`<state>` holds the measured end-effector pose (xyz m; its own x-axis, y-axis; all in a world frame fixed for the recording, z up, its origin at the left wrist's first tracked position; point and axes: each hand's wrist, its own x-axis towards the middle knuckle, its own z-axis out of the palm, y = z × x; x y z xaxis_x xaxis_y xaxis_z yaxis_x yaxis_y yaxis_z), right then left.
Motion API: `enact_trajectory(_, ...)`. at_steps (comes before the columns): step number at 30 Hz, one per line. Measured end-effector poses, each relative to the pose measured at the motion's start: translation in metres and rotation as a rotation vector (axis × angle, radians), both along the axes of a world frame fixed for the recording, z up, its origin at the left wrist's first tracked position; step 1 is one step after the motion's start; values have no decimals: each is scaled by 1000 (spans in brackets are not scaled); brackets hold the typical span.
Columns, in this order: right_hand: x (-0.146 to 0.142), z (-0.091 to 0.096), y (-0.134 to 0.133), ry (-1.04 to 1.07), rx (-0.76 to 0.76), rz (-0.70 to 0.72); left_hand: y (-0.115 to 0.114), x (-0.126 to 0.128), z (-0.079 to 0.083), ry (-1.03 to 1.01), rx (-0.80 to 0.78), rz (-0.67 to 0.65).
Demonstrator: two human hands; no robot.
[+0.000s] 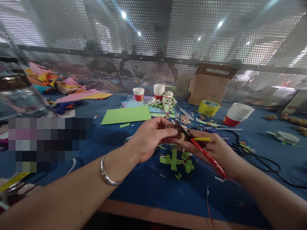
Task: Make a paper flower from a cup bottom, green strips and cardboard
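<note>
My left hand [150, 135], with a silver bangle at its wrist, is closed in a pinch on a small brown piece [180, 138], apparently cardboard and mostly hidden by fingers. My right hand [211, 148] grips a hand tool [208, 157] with dark jaws, a long red handle and a yellow one; it looks like pliers or snips, but I cannot tell which. Its dark jaws reach up beside the left fingertips. Just below both hands, cut green paper strips [174, 159] lie on the blue table [144, 191].
Behind the hands are a green paper sheet [127, 114], paper cups [138, 94], yellow tape [208, 108] and a cardboard box [208, 86]. Stacked cups [238, 114] and a black cable [261, 159] sit right. Coloured paper [83, 95] and a clear container [21, 95] are left.
</note>
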<state>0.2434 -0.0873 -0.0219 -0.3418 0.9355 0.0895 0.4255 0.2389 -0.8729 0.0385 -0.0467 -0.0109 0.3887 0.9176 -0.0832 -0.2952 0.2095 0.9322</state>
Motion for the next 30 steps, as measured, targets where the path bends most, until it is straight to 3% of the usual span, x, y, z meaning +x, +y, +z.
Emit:
enact_trajectory(10,-3,-3,1,-41,118,-56,-2,-2,4,34,-18,16)
enact_trajectory(18,3,-5,8,-161,197,3,2,-2,5,-53,44,186)
enact_trajectory(27,0,4,2,-257,287,37,2,-2,3,-85,22,169)
enact_trajectory(30,1,4,1,-258,242,8,3,-2,1,-116,-6,141)
